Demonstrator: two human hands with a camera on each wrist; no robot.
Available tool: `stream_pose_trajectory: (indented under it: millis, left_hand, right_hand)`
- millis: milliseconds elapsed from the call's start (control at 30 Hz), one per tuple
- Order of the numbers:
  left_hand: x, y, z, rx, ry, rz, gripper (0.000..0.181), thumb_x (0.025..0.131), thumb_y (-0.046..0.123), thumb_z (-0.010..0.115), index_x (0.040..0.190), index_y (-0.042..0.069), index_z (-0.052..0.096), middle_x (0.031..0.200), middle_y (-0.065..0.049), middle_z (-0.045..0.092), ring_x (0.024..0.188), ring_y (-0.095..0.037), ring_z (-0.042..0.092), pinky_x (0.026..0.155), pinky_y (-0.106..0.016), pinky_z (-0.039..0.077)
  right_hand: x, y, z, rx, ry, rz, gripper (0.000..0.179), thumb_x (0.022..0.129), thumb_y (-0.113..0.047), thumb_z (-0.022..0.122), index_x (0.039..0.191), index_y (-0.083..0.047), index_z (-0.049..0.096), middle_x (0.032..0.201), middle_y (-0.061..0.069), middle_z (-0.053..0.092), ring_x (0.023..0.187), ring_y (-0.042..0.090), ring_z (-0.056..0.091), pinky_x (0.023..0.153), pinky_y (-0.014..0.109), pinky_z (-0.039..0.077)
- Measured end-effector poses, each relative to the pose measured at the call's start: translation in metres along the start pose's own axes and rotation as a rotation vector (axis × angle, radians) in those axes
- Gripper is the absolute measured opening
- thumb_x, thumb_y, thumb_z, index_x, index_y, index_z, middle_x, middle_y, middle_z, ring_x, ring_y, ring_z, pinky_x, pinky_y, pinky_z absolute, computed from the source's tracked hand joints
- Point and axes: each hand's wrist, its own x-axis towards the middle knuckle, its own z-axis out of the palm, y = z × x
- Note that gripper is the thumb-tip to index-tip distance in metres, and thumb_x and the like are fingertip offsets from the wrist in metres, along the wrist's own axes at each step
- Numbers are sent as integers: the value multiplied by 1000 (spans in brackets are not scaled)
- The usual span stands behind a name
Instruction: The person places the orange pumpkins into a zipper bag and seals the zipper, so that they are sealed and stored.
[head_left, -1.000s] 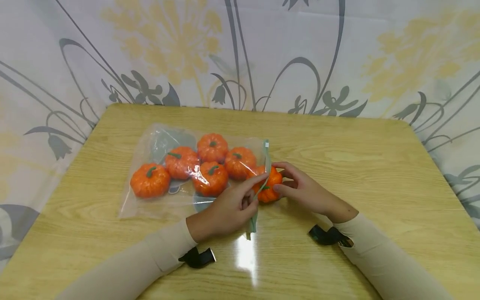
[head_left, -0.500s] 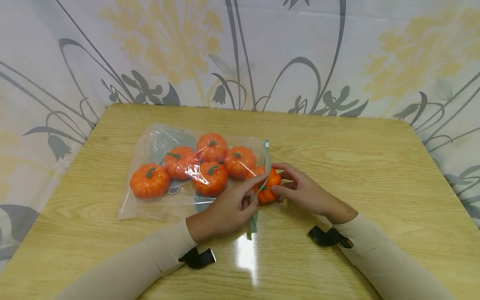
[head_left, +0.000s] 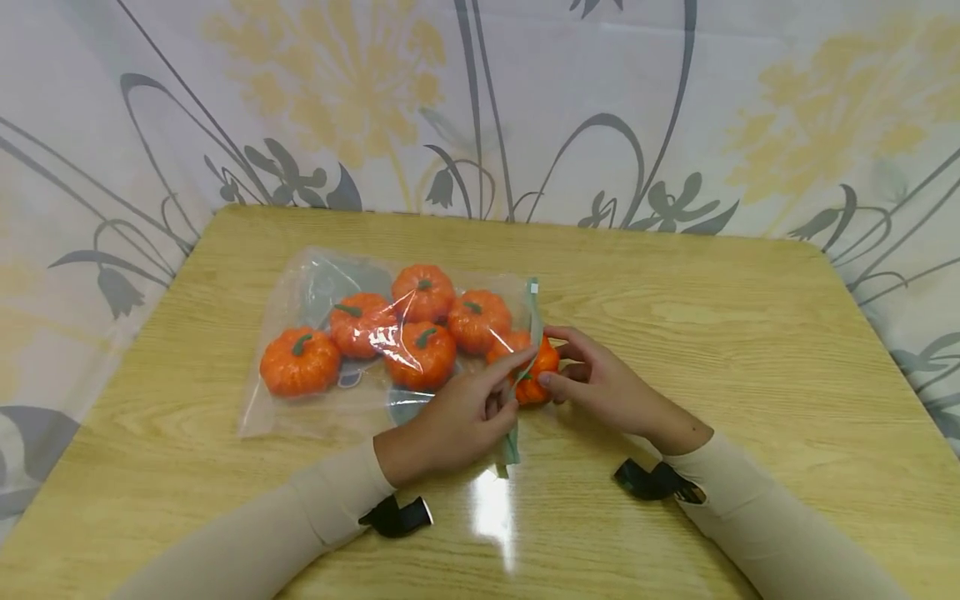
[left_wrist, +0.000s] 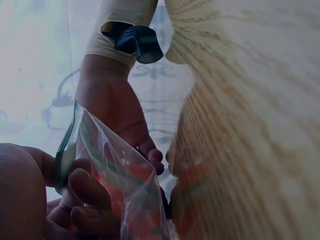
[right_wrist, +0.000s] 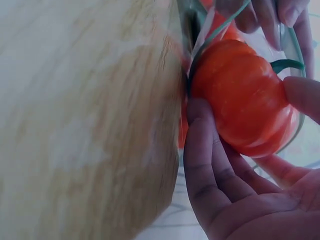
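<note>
A clear zip bag (head_left: 258, 412) with a green strip (head_left: 536, 312) along its mouth lies flat on the table, its mouth to the right. Several orange toy pumpkins (head_left: 300, 362) with green stems are inside. My left hand (head_left: 453, 425) holds the bag's mouth, index finger extended along the strip; in the left wrist view its fingers pinch the green edge (left_wrist: 65, 150). At the mouth my right hand (head_left: 611, 387) grips another pumpkin (head_left: 546, 360), partly inside the bag. The right wrist view shows fingers and thumb around this pumpkin (right_wrist: 240, 100), with the green rim encircling it.
The wooden table (head_left: 712, 333) extends to the right of the bag and in front of it. Behind it hangs a flower-patterned cloth (head_left: 525, 108). Black wrist devices (head_left: 397, 517) sit at both sleeves.
My right hand and its pumpkin have shifted slightly left, further into the bag's mouth. My left hand stays nearly still at the bag's edge.
</note>
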Motion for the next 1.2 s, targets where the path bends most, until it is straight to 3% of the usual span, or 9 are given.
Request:
stream_pose_trajectory:
  millis: [267, 500, 767, 867, 1067, 1200]
  left_hand:
    - [-1, 2, -2, -2, -1, -11, 62, 93, 8, 54, 153, 10, 40, 74, 7, 52, 60, -1, 44, 56, -18, 41]
    - [1, 6, -3, 8, 36, -24, 59, 95, 11, 55, 153, 14, 42, 71, 9, 51, 60, -2, 45, 56, -19, 41]
    - [2, 6, -2, 31, 34, -6, 63, 95, 13, 61, 154, 13, 40, 73, 8, 55, 59, 0, 48, 57, -18, 46]
    - [3, 6, -3, 30, 40, 9, 64, 94, 14, 62, 154, 13, 39, 74, 8, 56, 59, 0, 48, 56, -18, 46]
    - [2, 7, -2, 8, 11, -8, 62, 94, 13, 63, 152, 9, 41, 77, 7, 57, 60, 0, 47, 56, -17, 45]
    - [2, 7, -3, 0, 2, -16, 61, 95, 13, 62, 152, 9, 41, 76, 7, 56, 59, 0, 47, 56, -18, 45]
  right_hand:
    - [2, 2, 6, 11, 35, -24, 62, 98, -21, 63, 154, -14, 36, 130, 18, 56, 100, 23, 70, 82, 30, 57]
    - [2, 0, 11, -17, 131, -59, 61, 97, -19, 65, 152, -17, 39, 127, 19, 58, 92, 22, 70, 80, 29, 57]
    - [0, -2, 14, 36, 184, -33, 63, 96, -18, 66, 151, -17, 36, 131, 21, 57, 97, 26, 69, 81, 29, 57]
    - [1, -3, 13, 67, 166, -42, 64, 97, -19, 65, 152, -18, 33, 132, 21, 56, 102, 27, 69, 83, 29, 57]
    - [2, -1, 15, 161, 56, -42, 63, 98, -13, 62, 149, -15, 24, 130, 25, 56, 99, 23, 70, 83, 33, 59]
    - [4, 0, 14, 156, 45, -39, 57, 99, -12, 61, 144, -14, 25, 126, 24, 59, 96, 21, 71, 81, 32, 58]
